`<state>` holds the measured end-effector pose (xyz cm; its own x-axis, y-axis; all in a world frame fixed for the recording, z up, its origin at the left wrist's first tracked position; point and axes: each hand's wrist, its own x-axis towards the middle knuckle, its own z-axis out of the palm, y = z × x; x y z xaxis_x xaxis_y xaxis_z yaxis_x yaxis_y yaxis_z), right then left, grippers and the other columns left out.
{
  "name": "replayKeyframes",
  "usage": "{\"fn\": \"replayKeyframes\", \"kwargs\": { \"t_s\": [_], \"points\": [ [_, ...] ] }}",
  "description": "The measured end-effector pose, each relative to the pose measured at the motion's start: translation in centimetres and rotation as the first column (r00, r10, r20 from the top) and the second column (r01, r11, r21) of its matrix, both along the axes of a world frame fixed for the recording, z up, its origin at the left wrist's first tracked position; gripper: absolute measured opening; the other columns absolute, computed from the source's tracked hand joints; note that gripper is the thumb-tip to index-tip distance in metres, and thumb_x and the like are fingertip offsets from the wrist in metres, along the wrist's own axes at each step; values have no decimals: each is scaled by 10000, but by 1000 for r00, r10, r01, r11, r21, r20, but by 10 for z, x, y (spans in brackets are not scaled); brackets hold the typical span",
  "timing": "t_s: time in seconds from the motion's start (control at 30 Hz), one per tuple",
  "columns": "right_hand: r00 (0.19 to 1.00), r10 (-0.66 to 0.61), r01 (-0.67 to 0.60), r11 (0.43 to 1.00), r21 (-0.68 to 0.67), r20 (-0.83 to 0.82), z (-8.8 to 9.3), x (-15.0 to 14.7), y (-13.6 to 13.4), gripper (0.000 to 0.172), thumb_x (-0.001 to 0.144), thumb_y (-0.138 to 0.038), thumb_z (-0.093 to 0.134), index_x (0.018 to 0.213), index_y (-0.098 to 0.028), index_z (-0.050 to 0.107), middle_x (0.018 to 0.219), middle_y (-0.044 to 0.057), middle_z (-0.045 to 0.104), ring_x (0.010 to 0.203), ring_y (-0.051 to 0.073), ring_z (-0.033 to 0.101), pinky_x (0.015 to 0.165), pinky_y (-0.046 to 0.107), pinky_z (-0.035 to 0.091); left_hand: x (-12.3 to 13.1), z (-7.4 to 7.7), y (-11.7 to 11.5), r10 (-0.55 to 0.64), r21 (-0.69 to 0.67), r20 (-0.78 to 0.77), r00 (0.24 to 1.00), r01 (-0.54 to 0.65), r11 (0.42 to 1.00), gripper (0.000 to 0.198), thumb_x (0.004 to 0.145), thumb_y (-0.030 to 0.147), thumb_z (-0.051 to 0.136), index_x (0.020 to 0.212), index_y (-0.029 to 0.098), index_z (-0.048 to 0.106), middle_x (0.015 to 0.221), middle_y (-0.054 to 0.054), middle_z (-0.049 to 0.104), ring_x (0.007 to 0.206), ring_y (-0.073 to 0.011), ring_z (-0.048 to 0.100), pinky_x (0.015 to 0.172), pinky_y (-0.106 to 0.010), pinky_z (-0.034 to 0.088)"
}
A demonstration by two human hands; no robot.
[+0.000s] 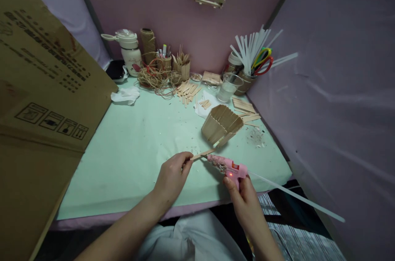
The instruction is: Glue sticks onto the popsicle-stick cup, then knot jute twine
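Note:
My left hand [174,172] pinches one end of a wooden craft stick [203,154], which points to the right above the table. In my right hand [242,195] is a pink hot glue gun [228,166] with a small red light lit on its body. Its nozzle is close to the stick; whether they touch I cannot tell. A long white glue stick [302,195] sticks out of the gun's rear. Just beyond both hands a basket made of craft sticks [222,125] lies tilted, its opening facing up and to the right.
A large cardboard box [46,100] walls off the left side. Along the back stand a white bottle [131,55], tangled twine [157,78], loose craft sticks [188,91], a clear plastic cup [228,88] and a holder with glue sticks and scissors [247,82]. White tissue [126,95] lies left.

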<state>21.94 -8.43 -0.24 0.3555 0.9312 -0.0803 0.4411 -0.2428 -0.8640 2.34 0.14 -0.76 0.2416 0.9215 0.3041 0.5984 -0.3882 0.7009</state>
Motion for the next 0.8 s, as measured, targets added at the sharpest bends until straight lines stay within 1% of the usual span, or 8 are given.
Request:
{"fn": "replayKeyframes", "kwargs": {
  "t_s": [0.1,0.23,0.43,0.53,0.67,0.8],
  "points": [
    [999,-30,30,1000,-3,27,0,3,1,393,842,-519,520,1007,-169,587,945,96,651,882,242,581,791,371,476,0,-1,0,-1,-3,2,1000,1,1000,124,868,165,526,910,192,640,854,-19,720,743,-145,666,679,-254,507],
    [998,-42,40,998,46,38,1,5,3,384,836,-474,544,1077,-176,579,994,98,657,934,244,585,823,367,474,0,0,0,1,3,-2,1000,-1,1000,139,871,173,514,916,196,643,865,-24,724,749,-148,672,676,-255,511],
    [997,-55,54,998,36,54,4,5,5,355,828,-499,533,970,-179,590,909,88,660,845,238,597,748,351,490,0,3,0,-9,-14,13,1000,9,1000,136,870,174,515,914,192,643,840,-19,719,725,-143,665,670,-256,506],
    [994,-76,74,997,23,78,6,6,6,365,828,-512,522,962,-178,581,906,91,656,844,242,596,750,359,487,0,3,0,-6,-22,14,1000,6,1000,132,866,172,522,912,193,643,836,-15,717,724,-144,664,667,-255,503],
    [990,-93,89,995,40,107,7,9,7,358,822,-506,522,953,-178,578,876,87,652,809,243,591,729,364,482,0,3,0,-2,-28,17,1000,2,1000,130,861,167,531,920,190,645,853,-19,720,741,-149,668,677,-256,504],
    [988,-90,86,995,41,122,9,12,8,349,833,-496,511,964,-177,571,900,98,650,845,253,597,752,374,477,0,3,0,-3,-37,12,1000,3,999,128,860,162,537,926,188,644,860,-17,718,746,-149,668,678,-257,504]
  ]
}}
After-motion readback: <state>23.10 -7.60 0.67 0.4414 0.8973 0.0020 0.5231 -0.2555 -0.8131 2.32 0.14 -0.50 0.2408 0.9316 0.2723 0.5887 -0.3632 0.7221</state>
